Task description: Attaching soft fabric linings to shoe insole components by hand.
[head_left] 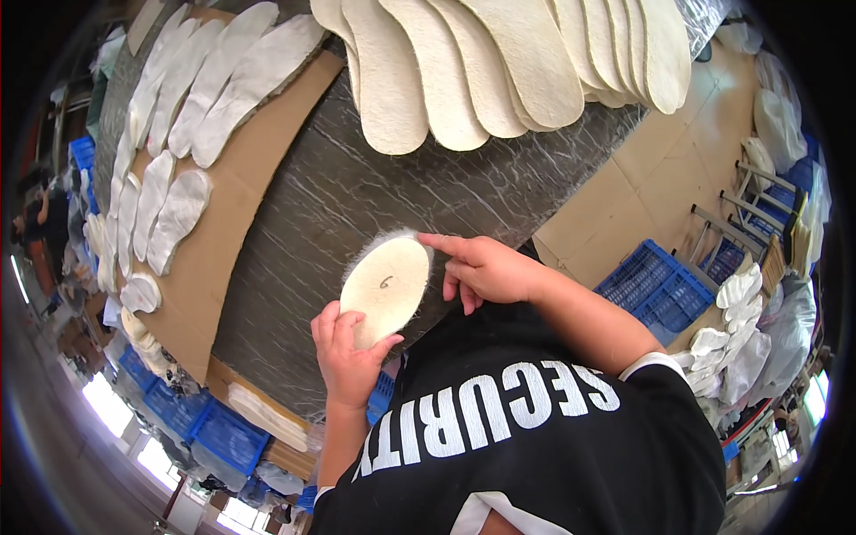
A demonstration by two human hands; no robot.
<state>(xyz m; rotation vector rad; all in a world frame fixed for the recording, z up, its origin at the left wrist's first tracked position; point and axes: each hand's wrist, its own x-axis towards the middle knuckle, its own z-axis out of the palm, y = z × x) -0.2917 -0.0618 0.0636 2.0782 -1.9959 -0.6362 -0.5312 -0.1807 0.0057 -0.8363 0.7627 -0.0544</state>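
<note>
My left hand (pixel 348 357) grips the lower end of a cream insole (pixel 385 287), fingers on one side and thumb on the other. The insole has a fluffy white fringe along its upper edge and a small dark handwritten mark on its face. At its upper tip, the stretched index finger of my right hand (pixel 490 272) touches the fringe. The other right fingers are loosely bent, and nothing shows in them. Beyond my hands, large cream insoles (pixel 464 80) lie overlapped in fanned rows at the table's far side.
The dark marbled table (pixel 294 232) lies beneath my hands. On its left, a cardboard sheet (pixel 236 196) bears several white fluffy insoles (pixel 241 98). At the right stand a blue crate (pixel 655 285) on the floor and a pile of white pieces (pixel 731 330).
</note>
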